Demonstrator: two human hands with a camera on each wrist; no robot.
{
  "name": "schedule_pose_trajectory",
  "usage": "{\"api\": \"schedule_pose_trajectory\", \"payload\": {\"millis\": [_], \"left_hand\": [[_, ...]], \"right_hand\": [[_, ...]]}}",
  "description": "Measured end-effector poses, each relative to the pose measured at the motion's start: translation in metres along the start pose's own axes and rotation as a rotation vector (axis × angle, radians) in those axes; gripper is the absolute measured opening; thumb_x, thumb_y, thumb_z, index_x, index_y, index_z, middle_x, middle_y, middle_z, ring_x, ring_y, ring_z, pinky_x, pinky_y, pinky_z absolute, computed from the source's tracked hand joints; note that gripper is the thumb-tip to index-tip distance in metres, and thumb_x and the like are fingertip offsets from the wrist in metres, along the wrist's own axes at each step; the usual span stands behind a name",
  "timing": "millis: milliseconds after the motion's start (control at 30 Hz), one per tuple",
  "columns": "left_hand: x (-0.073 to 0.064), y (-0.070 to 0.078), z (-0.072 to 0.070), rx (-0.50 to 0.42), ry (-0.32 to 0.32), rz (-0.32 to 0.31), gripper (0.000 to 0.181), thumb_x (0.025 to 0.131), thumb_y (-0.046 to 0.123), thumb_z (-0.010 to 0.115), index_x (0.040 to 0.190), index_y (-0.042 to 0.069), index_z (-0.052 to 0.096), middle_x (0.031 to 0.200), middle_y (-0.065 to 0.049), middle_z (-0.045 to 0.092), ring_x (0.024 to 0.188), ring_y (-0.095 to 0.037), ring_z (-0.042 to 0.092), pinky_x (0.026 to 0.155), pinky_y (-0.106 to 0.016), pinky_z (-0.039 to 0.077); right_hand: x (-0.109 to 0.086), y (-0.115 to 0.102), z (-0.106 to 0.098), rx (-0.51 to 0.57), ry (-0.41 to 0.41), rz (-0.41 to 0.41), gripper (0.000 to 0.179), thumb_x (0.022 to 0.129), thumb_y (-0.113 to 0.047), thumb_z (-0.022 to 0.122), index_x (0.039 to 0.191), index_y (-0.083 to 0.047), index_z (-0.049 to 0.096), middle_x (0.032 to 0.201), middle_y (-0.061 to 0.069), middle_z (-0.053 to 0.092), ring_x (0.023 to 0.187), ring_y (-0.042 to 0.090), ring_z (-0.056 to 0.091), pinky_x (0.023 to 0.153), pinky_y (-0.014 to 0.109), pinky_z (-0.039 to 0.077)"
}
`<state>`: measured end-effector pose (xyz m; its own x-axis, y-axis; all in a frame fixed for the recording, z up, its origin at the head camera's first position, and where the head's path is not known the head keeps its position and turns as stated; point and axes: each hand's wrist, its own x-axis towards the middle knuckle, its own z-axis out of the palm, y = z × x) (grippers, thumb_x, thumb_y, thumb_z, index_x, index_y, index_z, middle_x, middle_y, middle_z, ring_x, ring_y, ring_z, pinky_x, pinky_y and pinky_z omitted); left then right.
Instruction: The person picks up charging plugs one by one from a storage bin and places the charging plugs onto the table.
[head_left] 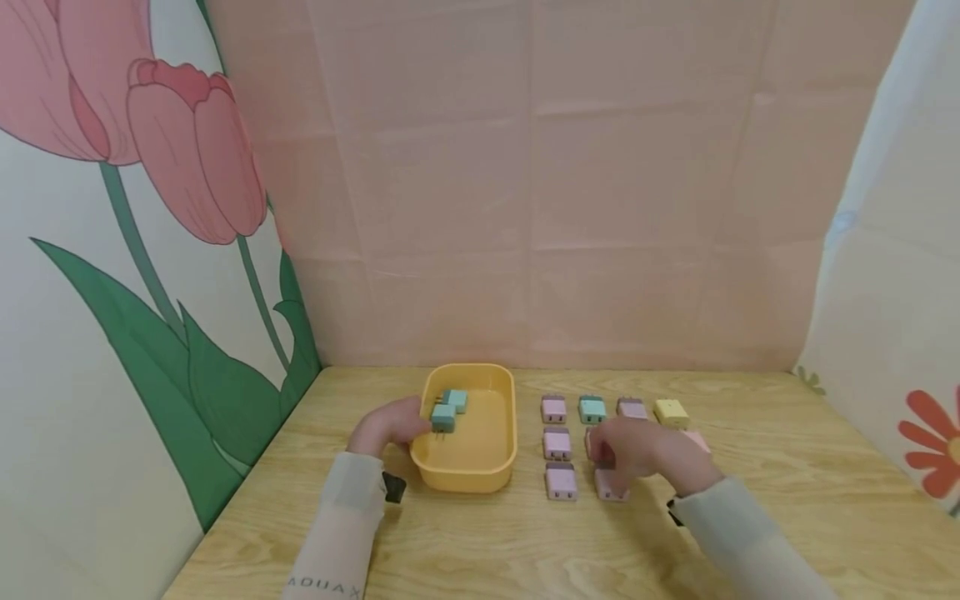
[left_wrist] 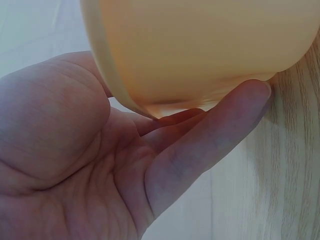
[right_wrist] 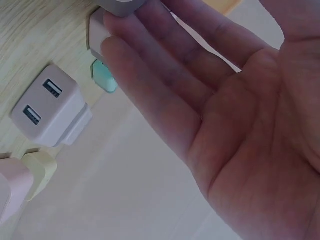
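My left hand [head_left: 390, 425] holds the left wall of a yellow plastic basin [head_left: 476, 481], with the thumb at the rim and the fingers against the outside and under the edge. Two teal USB wall chargers [head_left: 443, 417] lie inside it at the left, their prongs showing. Over the lilac chargers to the right, my right hand [head_left: 637, 454] reaches down and grips a two-port lilac charger [head_left: 611, 492] in the nearest row. Its fingertips meet that charger [right_wrist: 120, 6] in the right wrist view, where the thumb tip is out of frame. Another lilac charger [head_left: 590, 443] is partly hidden behind the fingers.
Three lilac chargers [head_left: 557, 443] line the left column. Along the back row stand a teal charger [head_left: 592, 408], a lilac one [head_left: 632, 408] and a yellow one [head_left: 671, 412]. A pink charger [head_left: 697, 440] is partly behind the right hand. Walls border the wooden table [head_left: 480, 550].
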<state>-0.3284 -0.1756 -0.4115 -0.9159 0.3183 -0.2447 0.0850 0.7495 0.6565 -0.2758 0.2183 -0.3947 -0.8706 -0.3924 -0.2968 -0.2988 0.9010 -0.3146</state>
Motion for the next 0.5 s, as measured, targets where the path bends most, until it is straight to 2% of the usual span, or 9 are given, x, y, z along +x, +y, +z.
{"api": "schedule_pose_trajectory", "payload": {"millis": [500], "left_hand": [[-0.0012,0.0009,0.0008,0.015,0.008,-0.028,0.017,0.098,0.007,0.057,0.113,0.000,0.064,0.099,-0.021,0.076,0.069,-0.018,0.069,0.065,-0.029,0.057]], "right_hand": [[0.0014,0.0001,0.0008,-0.015,-0.016,-0.006,0.043,0.073,0.006,0.090,0.102,-0.016,0.068,0.096,0.001,0.064,0.090,0.021,0.055,0.082,0.041,0.052]]}}
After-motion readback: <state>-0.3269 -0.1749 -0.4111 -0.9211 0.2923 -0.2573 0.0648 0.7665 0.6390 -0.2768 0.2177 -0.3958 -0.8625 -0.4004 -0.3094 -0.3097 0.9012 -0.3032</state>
